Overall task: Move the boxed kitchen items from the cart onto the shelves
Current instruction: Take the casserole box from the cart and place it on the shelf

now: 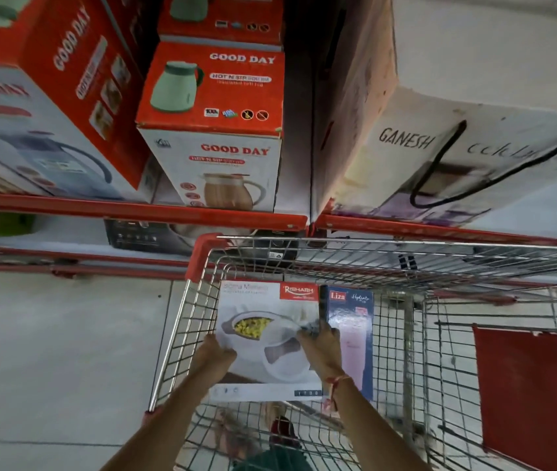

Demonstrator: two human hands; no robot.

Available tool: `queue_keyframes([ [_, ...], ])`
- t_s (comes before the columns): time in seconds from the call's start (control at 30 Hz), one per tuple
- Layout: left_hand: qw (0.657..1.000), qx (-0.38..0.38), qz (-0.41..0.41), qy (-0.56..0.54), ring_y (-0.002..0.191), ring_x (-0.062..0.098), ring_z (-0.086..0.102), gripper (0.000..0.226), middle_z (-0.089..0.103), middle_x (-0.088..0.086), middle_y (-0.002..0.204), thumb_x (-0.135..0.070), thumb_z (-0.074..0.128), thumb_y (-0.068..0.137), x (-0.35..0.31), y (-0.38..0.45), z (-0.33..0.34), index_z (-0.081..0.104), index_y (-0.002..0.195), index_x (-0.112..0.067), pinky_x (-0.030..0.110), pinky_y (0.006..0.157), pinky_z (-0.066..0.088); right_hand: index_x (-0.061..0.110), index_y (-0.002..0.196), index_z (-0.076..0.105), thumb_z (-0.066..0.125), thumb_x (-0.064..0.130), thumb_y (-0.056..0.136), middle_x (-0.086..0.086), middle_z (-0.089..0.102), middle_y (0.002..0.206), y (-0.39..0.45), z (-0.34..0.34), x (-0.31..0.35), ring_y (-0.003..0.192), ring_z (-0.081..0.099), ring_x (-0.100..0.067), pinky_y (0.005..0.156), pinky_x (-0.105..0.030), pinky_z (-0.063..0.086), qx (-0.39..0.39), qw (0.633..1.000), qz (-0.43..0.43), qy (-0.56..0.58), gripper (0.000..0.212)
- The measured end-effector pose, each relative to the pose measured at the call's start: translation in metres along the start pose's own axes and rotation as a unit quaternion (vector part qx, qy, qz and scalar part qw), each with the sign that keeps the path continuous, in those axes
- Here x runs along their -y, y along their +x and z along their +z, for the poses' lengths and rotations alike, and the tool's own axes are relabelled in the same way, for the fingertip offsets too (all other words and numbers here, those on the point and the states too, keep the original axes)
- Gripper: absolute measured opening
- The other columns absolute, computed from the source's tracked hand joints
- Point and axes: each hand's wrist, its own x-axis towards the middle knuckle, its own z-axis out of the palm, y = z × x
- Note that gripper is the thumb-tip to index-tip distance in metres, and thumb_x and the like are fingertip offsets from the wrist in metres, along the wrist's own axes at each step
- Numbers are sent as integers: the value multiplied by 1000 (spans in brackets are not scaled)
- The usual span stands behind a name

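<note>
A white casserole box (263, 311) with a red Rishabh label lies in the wire cart (389, 266), at its left end. My left hand (217, 351) grips the box's left edge and my right hand (319, 341) grips its right edge. A dark blue Liza bottle box (353, 321) lies beside it on the right, partly behind my right wrist. The red-edged shelf (134, 207) above the cart carries red and white Good Day jug boxes (216, 130).
A large brown and white carton (406, 137) marked Ganesh stands on the shelf at right, with a dark gap between it and the jug boxes. A lower shelf holds a black boxed appliance (141, 234). A red panel (525, 396) hangs at the cart's right. Grey floor lies left.
</note>
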Motion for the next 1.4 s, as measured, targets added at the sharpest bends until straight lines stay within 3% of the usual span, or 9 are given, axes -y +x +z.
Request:
queue_keyframes([
  [0.17,996,-59,58,-30,77,25,62,42,66,16,99,-15,69,76,-7,-70,-22,49,111,-1,26,52,44,28,113,63,63,32,75,-14,63,112,-59,-46,11,83,65,-23,59,-26,51,-22,997,-64,39,39],
  [0.37,983,-79,163,-36,83,31,67,31,64,5,81,-27,75,74,-5,-159,-75,51,81,-9,35,60,52,29,127,60,66,23,86,2,70,112,-159,-111,33,96,69,-19,87,-43,57,-31,981,-170,83,42],
  [0.5,974,-74,202,-71,86,25,69,30,72,4,94,-24,82,69,-4,-209,-102,56,85,-21,53,77,58,37,130,55,68,21,85,24,66,100,-204,-144,41,90,69,-6,73,-17,58,-40,969,-234,62,49],
  [0.6,967,-91,223,-84,82,16,68,36,72,3,94,-21,83,66,-4,-233,-114,58,92,-17,49,77,59,38,131,54,70,17,83,14,69,106,-227,-151,42,80,61,17,63,-5,51,-57,962,-254,78,55],
  [0.7,960,-106,248,-78,87,17,69,48,72,-1,98,-23,83,66,-6,-250,-119,57,107,-20,48,78,59,38,130,53,74,17,79,13,70,110,-244,-149,43,79,60,21,78,-21,55,-66,958,-260,101,58],
  [0.83,942,-104,308,-80,87,13,71,47,77,-2,97,-18,78,72,-13,-265,-130,62,115,-28,46,82,58,35,128,56,72,8,80,9,69,116,-263,-155,55,101,66,-6,94,-45,54,-87,942,-284,154,57],
  [1.0,904,-129,387,-130,87,1,71,52,75,-21,84,-7,78,71,-42,-275,-159,64,105,-44,26,78,60,42,129,54,70,14,83,34,62,108,-282,-171,92,93,62,15,87,-31,56,-120,912,-352,171,57],
  [1.23,817,-228,494,-189,79,-17,64,57,64,-42,70,-2,79,68,-113,-295,-219,64,118,-23,3,71,52,45,124,51,69,2,81,30,62,115,-304,-199,187,99,59,18,99,-28,49,-157,831,-471,252,63],
  [1.4,745,-257,573,-224,95,6,69,59,70,-32,89,2,77,70,-181,-319,-278,62,122,-20,37,91,55,36,129,53,67,8,84,33,63,113,-313,-225,269,107,62,6,84,-11,53,-175,758,-568,270,56],
])
